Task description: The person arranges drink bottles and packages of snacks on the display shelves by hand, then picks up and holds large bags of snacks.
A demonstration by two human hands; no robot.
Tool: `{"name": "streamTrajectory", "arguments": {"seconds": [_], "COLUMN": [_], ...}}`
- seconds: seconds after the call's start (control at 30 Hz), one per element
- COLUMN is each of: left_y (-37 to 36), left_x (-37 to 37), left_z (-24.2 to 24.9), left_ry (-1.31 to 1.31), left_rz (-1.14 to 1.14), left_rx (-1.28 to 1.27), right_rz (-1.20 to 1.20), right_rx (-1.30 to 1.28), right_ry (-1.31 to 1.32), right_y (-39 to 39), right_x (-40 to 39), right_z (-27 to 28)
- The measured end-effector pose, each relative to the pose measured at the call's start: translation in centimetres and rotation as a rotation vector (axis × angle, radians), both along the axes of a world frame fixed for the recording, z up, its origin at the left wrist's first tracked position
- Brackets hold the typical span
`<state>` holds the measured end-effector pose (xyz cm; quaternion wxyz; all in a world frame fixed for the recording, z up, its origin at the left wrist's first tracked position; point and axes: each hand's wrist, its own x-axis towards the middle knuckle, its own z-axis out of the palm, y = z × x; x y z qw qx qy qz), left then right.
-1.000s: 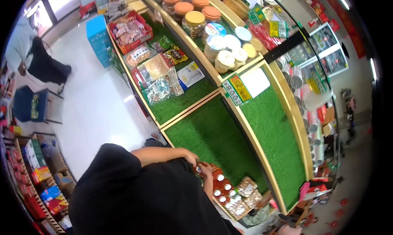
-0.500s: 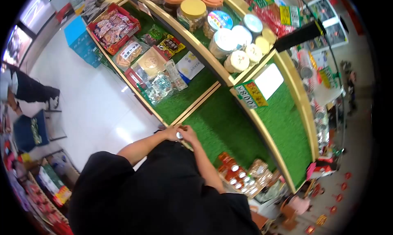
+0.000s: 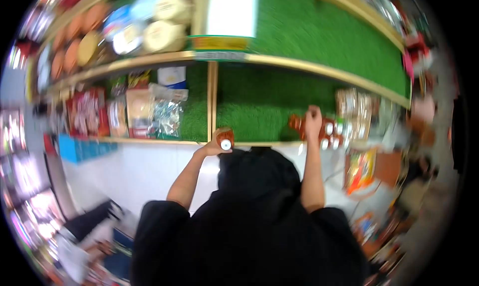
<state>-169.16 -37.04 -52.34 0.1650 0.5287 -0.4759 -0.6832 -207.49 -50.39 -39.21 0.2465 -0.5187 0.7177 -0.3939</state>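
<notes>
In my left hand (image 3: 211, 147), a reddish-brown jar with a white cap (image 3: 225, 138) is held at the front edge of the green shelf (image 3: 259, 124), beside the wooden divider. Its cap faces up toward me. My right hand (image 3: 313, 120) is stretched out over the right part of the same shelf, and motion blur smears its fingers. Close around that hand stand several similar reddish jars with white caps (image 3: 328, 129), one of them just left of it.
Clear-wrapped brown packets (image 3: 354, 109) sit right of the jars. Left of the divider lie bagged snacks (image 3: 167, 111) and a red box of packets (image 3: 87, 111). Lidded tubs (image 3: 164, 34) fill the upper tier. A blue box (image 3: 87, 149) stands on the floor, and a person (image 3: 85, 251) is at lower left.
My hands, earlier together around a white-capped thing, have parted. The left keeps the jar, while the right has reached across to the jars on the right. My view has turned right.
</notes>
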Motion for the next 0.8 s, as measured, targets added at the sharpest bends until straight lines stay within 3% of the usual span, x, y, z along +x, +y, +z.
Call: {"name": "streamTrajectory", "arguments": {"seconds": [0.03, 0.07, 0.13, 0.23, 0.3, 0.47, 0.53, 0.57, 0.6, 0.63, 0.67, 0.7, 0.73, 0.8], "left_y": [0.0, -0.7, -1.5, 0.0, 0.6, 3.3, 3.5, 4.6, 4.9, 4.0, 2.6, 1.8, 1.8, -0.3], "left_x": [0.5, 0.1, -0.4, 0.3, -0.3, -3.3, -6.1, -5.8, -5.9, -7.2, -8.9, -9.3, -8.9, -9.3], "left_z": [-1.5, 0.5, 1.9, -0.8, 0.6, 1.6, 4.2, 2.7, 3.0, 5.8, 9.3, 10.7, 9.2, 10.9], "left_ry": [0.049, -0.061, -0.124, 0.003, 0.21, 0.266, -0.164, -0.359, -0.339, -0.485, -0.346, -0.353, -0.377, -0.555], "left_rz": [-0.028, -0.076, -0.086, 0.05, 0.222, 0.633, 0.776, 0.712, 0.667, 0.638, 0.773, 0.705, 0.68, 0.627], "left_rx": [0.041, 0.024, 0.151, 0.386, 0.498, 0.601, 0.456, 0.177, -0.066, -0.138, -0.045, -0.116, -0.206, -0.155], "right_rz": [0.015, 0.042, 0.087, 0.284, 0.381, 0.494, 0.471, 0.492, 0.485, 0.42, 0.293, 0.223, 0.143, 0.206], "right_rx": [0.062, 0.143, 0.312, 0.278, 0.245, 0.17, 0.009, -0.001, 0.018, 0.0, -0.005, -0.01, -0.017, 0.055], "right_ry": [0.296, 0.586, 0.676, 0.648, 0.477, 0.337, 0.1, 0.067, 0.049, 0.058, 0.056, 0.063, 0.073, 0.123], "right_y": [0.4, 0.5, 1.5, 3.2, 2.8, 2.2, 2.6, 3.1, 3.5, 4.2, 4.6, 4.7, 4.6, 3.2], "right_x": [-0.5, -1.2, -2.4, -3.9, -5.0, -8.7, -8.7, -8.8, -8.7, -8.3, -8.1, -7.4, -6.7, -6.7], "right_z": [1.2, 1.7, -1.2, -3.3, -3.3, -4.3, -3.8, -3.3, -3.0, -3.2, -5.1, -5.3, -5.5, -6.5]}}
